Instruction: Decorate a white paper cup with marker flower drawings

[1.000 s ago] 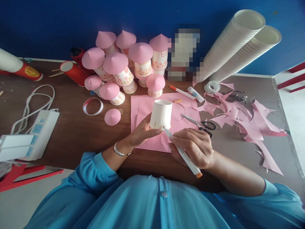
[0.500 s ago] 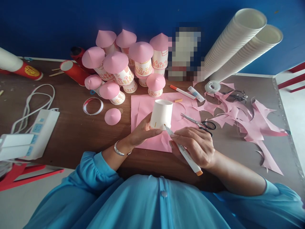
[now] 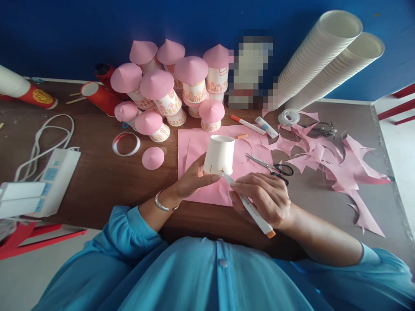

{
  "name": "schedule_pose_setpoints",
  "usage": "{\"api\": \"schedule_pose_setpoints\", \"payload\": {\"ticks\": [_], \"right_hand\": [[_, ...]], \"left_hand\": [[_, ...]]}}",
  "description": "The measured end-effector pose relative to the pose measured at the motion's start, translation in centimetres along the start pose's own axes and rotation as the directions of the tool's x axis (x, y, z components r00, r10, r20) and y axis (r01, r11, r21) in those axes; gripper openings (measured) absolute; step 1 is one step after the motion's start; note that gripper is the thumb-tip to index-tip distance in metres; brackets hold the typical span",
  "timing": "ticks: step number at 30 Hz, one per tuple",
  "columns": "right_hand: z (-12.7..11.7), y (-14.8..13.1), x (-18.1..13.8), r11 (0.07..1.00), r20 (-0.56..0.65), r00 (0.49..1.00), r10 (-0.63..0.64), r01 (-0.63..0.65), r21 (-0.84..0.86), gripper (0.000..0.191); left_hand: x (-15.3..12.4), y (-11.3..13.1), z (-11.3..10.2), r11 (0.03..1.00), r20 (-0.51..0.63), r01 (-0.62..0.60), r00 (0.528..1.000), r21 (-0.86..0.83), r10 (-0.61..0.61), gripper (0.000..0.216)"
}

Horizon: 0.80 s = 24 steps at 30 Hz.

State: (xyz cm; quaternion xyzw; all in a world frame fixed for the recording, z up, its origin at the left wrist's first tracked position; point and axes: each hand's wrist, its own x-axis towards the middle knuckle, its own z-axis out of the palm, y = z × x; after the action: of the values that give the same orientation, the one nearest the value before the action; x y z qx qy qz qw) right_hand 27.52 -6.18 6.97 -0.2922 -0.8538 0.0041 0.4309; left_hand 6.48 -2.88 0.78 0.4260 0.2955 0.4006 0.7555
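My left hand (image 3: 192,178) grips an upside-down white paper cup (image 3: 219,154) over a pink paper sheet (image 3: 207,149). A short orange stroke shows on the cup's side near its rim. My right hand (image 3: 261,198) is closed round a white marker with an orange end (image 3: 251,207). The marker's tip touches the lower edge of the cup. Both wrists rest near the front edge of the brown table (image 3: 97,177).
Several cups with pink cone tops (image 3: 168,93) stand behind. A loose pink cone (image 3: 152,158), a tape ring (image 3: 126,144), scissors (image 3: 271,166), a second marker (image 3: 248,125), a glue stick (image 3: 266,127), pink scraps (image 3: 337,162), two long cup stacks (image 3: 320,56), red tubes (image 3: 100,98) and a power strip (image 3: 48,179) surround them.
The marker tip has moved up and left, from just off the cup to its lower edge. The left hand and cup have stayed in place.
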Motion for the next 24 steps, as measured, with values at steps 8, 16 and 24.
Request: {"api": "schedule_pose_setpoints", "payload": {"ticks": [8,16,24], "right_hand": [[-0.8,-0.8,0.8,0.978,0.070,0.985,0.159,-0.167,0.124,0.014],[-1.4,-0.7,0.8,0.986,-0.033,0.992,0.123,-0.118,0.119,0.020],[-1.3,-0.5,0.8,0.994,-0.043,0.997,0.070,-0.066,0.087,0.019]], "left_hand": [[0.0,0.1,-0.1,1.000,-0.007,0.016,1.000,0.027,-0.016,0.052],[0.1,0.4,0.1,0.995,0.015,0.015,1.000,-0.098,-0.014,0.047],[-0.1,0.8,-0.1,0.965,0.013,0.104,0.995,-0.242,-0.104,0.072]]}}
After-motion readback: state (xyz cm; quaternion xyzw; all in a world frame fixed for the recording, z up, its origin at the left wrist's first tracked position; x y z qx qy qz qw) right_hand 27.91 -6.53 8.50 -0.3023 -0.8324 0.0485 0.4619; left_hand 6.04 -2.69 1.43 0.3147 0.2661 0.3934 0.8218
